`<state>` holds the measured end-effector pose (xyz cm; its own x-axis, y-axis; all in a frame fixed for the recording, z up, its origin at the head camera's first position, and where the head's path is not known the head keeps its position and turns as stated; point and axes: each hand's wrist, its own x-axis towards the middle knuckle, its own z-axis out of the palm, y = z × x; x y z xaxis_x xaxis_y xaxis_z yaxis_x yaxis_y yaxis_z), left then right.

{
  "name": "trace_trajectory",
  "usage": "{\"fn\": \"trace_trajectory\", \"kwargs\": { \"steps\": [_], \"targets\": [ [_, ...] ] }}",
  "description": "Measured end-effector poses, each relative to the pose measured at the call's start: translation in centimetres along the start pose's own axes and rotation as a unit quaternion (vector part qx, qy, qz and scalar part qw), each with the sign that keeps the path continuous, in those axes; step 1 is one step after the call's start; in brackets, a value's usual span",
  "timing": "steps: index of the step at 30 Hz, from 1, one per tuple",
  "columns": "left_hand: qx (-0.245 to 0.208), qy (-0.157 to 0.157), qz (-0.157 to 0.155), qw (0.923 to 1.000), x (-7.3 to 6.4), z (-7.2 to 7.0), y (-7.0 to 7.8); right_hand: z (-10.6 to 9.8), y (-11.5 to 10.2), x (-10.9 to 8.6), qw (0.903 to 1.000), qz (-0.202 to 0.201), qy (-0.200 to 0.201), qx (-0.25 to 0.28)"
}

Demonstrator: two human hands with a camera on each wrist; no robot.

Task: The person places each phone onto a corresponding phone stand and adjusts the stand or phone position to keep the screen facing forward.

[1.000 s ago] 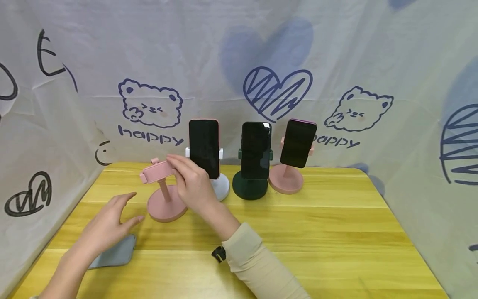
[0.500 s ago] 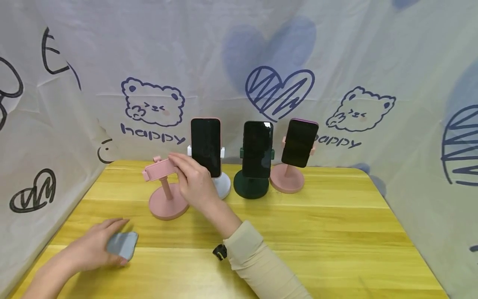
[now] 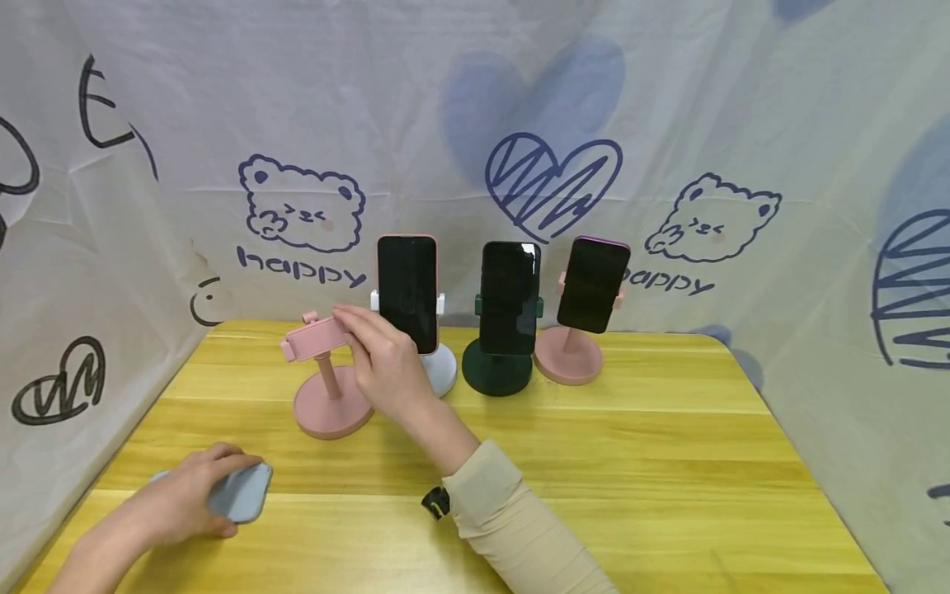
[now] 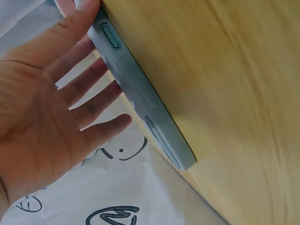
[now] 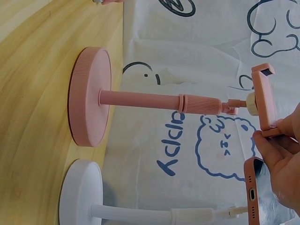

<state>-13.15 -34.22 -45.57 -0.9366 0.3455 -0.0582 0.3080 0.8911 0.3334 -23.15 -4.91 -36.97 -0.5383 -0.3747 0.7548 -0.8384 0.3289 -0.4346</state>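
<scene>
My left hand (image 3: pixel 181 497) spans a light blue-grey phone (image 3: pixel 241 493) lying at the table's left front. In the left wrist view the thumb is at the near edge of the phone (image 4: pixel 140 89), with the fingertips along its far side. My right hand (image 3: pixel 389 363) pinches the right end of the clamp (image 3: pixel 315 339) on a pink phone stand (image 3: pixel 332 404). The right wrist view has the pink stand (image 5: pixel 161 101) upright on its round base, with thumb and fingers at the end of its clamp (image 5: pixel 264 98), which holds no phone.
Behind my right hand stands a white stand (image 3: pixel 441 371) with a phone (image 3: pixel 406 293). To its right are a dark green stand (image 3: pixel 496 375) and another pink stand (image 3: pixel 570 363), each bearing a phone. A small black object (image 3: pixel 435 502) shows beside my right sleeve (image 3: pixel 512 511).
My left hand has come down from beside the pink stand to the blue-grey phone and taken hold of its edges. The right hand stays on the clamp.
</scene>
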Motion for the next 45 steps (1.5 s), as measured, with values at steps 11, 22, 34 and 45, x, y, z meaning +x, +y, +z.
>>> {"fn": "trace_trajectory", "kwargs": {
  "steps": [11,22,34,45],
  "targets": [
    [0.007,0.002,0.036,0.9993,0.2,-0.1,-0.9,0.0,0.0,0.0,1.0,0.0,0.003,0.001],
    [0.008,0.035,0.028,0.9989,0.0,-0.3,-0.7,0.2,-0.1,-0.1,1.0,-0.006,0.002,0.003],
    [0.052,0.18,0.063,0.9802,0.2,-0.7,1.0,0.2,-0.1,-0.1,0.9999,-0.013,0.005,-0.002],
    [0.054,0.329,0.109,0.9364,0.5,-2.3,4.2,0.2,-0.1,-0.4,0.9998,-0.016,0.011,0.0]
  ]
}}
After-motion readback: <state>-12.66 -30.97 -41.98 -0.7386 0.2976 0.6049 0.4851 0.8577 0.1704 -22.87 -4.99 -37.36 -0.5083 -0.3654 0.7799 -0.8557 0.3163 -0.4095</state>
